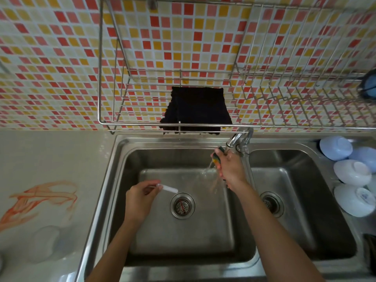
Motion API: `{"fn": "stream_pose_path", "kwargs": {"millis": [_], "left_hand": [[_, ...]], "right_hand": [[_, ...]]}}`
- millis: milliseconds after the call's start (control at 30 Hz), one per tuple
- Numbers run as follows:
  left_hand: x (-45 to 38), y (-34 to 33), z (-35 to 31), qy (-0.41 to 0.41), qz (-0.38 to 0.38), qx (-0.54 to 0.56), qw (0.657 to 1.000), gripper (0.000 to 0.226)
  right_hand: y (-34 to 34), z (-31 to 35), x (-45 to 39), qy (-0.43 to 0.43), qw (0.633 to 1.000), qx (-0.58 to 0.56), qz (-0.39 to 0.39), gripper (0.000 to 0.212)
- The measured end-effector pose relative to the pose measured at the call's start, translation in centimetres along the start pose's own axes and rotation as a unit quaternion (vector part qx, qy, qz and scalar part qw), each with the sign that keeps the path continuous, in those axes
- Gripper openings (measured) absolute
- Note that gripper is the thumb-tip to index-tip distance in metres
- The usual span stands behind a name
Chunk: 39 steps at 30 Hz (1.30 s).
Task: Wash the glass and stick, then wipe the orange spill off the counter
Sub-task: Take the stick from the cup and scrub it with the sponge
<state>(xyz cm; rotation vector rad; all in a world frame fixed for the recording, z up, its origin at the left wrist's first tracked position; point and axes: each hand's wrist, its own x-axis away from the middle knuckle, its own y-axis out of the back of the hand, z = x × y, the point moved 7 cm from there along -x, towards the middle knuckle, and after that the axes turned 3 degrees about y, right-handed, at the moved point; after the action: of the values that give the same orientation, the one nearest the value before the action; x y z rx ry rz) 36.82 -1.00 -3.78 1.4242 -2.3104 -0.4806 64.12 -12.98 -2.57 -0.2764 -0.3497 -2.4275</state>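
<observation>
My left hand [140,198] pinches a white stick [167,188] over the left basin of the steel sink [122,159], just above the drain [182,205]. My right hand [231,169] squeezes a yellow-green sponge [216,158] under the tap [239,139], and water runs down from it into the basin. A clear glass [45,242] lies on the counter at the lower left, hard to make out. An orange spill [38,198] is smeared across the counter left of the sink.
A wire dish rack [203,125] hangs above the sink with a black cloth [196,109] draped on it. Three white bowls [353,173] lie overturned right of the right basin [301,200]. A blue item [368,85] sits on the rack at far right.
</observation>
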Motion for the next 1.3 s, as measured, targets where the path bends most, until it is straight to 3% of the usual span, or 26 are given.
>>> {"fn": "stream_pose_path", "kwargs": {"millis": [333, 567, 667, 867, 1000, 1167, 1300], "left_hand": [[-0.4, -0.8, -1.1, -0.013, 0.003, 0.012, 1.000, 0.019], [-0.7, -1.5, -1.7, -0.014, 0.007, 0.018, 1.000, 0.021], [-0.9, -1.4, -2.0, -0.017, 0.002, 0.023, 1.000, 0.019], [-1.1, -0.6, -1.9, -0.020, -0.019, 0.020, 0.999, 0.019], [-1.1, -0.5, -1.6, -0.018, -0.033, -0.019, 0.999, 0.017], [-0.9, -1.7, -3.5, -0.140, -0.045, -0.126, 0.981, 0.013], [-0.7, -2.8, -0.3, -0.107, -0.025, -0.197, 0.974, 0.009]], "right_hand": [[1.9, -3.2, -1.1, -0.010, 0.984, 0.169, -0.056, 0.045], [4.3, -2.3, -4.0, -0.021, 0.992, 0.119, -0.026, 0.040], [5.8, -2.1, -5.2, -0.047, 0.992, 0.101, -0.053, 0.038], [9.4, -1.0, -5.1, -0.018, 0.980, 0.149, -0.132, 0.036], [6.5, -2.8, -3.0, 0.014, 0.986, 0.139, -0.092, 0.026], [-0.4, -4.0, 2.5, 0.111, 0.956, 0.272, -0.019, 0.035], [-2.9, -5.2, 5.1, 0.127, 0.944, 0.305, 0.001, 0.026]]}}
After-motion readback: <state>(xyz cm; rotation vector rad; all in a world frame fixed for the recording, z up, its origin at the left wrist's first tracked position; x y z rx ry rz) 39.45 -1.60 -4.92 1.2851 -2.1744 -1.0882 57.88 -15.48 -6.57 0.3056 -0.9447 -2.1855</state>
